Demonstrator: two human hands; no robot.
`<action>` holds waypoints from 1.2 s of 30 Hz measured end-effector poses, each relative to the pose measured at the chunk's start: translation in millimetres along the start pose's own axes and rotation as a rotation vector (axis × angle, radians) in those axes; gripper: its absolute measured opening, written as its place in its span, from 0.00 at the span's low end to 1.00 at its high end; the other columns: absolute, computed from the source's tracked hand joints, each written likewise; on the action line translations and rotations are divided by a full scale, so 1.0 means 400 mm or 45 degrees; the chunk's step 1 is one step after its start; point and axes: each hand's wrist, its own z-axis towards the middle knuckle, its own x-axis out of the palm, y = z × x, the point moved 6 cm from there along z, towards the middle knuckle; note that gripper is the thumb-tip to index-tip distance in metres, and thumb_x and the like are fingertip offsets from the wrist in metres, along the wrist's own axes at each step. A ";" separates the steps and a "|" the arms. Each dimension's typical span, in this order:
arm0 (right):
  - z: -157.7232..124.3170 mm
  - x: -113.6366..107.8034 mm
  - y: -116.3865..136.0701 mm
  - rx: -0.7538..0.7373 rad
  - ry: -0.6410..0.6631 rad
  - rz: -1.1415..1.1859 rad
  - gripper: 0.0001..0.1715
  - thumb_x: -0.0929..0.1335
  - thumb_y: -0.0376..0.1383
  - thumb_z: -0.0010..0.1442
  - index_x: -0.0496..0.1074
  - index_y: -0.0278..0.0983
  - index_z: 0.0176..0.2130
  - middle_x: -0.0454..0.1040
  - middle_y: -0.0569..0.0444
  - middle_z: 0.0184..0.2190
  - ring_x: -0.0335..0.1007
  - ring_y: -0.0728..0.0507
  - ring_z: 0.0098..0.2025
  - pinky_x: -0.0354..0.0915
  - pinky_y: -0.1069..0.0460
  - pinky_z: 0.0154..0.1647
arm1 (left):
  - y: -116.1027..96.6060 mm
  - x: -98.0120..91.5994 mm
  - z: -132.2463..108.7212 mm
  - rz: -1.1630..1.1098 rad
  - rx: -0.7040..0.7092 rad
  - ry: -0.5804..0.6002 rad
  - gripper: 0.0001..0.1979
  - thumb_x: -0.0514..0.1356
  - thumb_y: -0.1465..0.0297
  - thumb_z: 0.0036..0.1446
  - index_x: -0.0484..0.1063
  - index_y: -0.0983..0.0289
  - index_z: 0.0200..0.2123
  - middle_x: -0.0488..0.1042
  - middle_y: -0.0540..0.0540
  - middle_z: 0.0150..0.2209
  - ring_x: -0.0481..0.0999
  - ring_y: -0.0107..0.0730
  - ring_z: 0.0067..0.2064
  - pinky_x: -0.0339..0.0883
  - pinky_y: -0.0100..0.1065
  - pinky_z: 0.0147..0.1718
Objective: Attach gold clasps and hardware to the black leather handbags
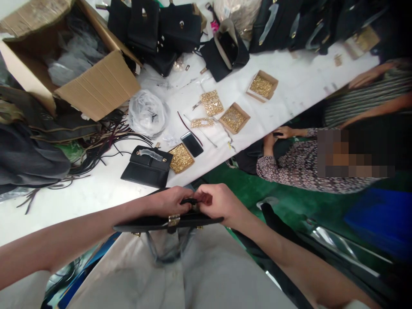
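I hold a black handbag (151, 223) with a gold clasp over my lap, seen edge-on from above. My left hand (169, 201) is closed on its top edge near the handle. My right hand (219, 202) pinches the same spot from the right, fingers curled against the left hand's fingertips. A small dark part sits between both hands; I cannot make out what it is. Another black bag (146, 166) lies flat on the white table (96, 189) just beyond my hands.
Several small boxes of gold hardware (180, 158) and a phone (192, 143) lie on the table. A cardboard box (74, 56), black straps (106, 146), a plastic bag (148, 112) and more black bags (167, 30) sit farther back. A seated person (289, 163) works at right.
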 end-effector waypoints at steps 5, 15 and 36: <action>0.010 0.017 -0.030 -0.015 0.050 0.115 0.10 0.73 0.27 0.56 0.82 0.40 0.38 0.82 0.58 0.32 0.77 0.44 0.33 0.60 0.54 0.31 | 0.060 0.016 0.012 0.094 -0.015 0.095 0.02 0.63 0.71 0.60 0.72 0.60 0.37 0.73 0.48 0.31 0.69 0.34 0.31 0.59 0.35 0.29; 0.026 0.025 0.003 -0.237 0.063 0.027 0.15 0.71 0.19 0.49 0.81 0.38 0.30 0.78 0.60 0.29 0.73 0.47 0.31 0.59 0.53 0.32 | 0.048 0.029 0.001 -0.005 -0.024 0.180 0.06 0.61 0.74 0.56 0.69 0.60 0.37 0.71 0.45 0.32 0.69 0.32 0.33 0.58 0.34 0.30; 0.046 0.044 0.045 -0.138 0.199 -0.363 0.13 0.73 0.23 0.51 0.82 0.40 0.30 0.83 0.57 0.32 0.79 0.42 0.37 0.60 0.50 0.38 | 0.031 0.035 -0.007 -0.329 0.008 0.207 0.02 0.60 0.73 0.66 0.73 0.64 0.39 0.70 0.47 0.31 0.66 0.28 0.32 0.58 0.29 0.30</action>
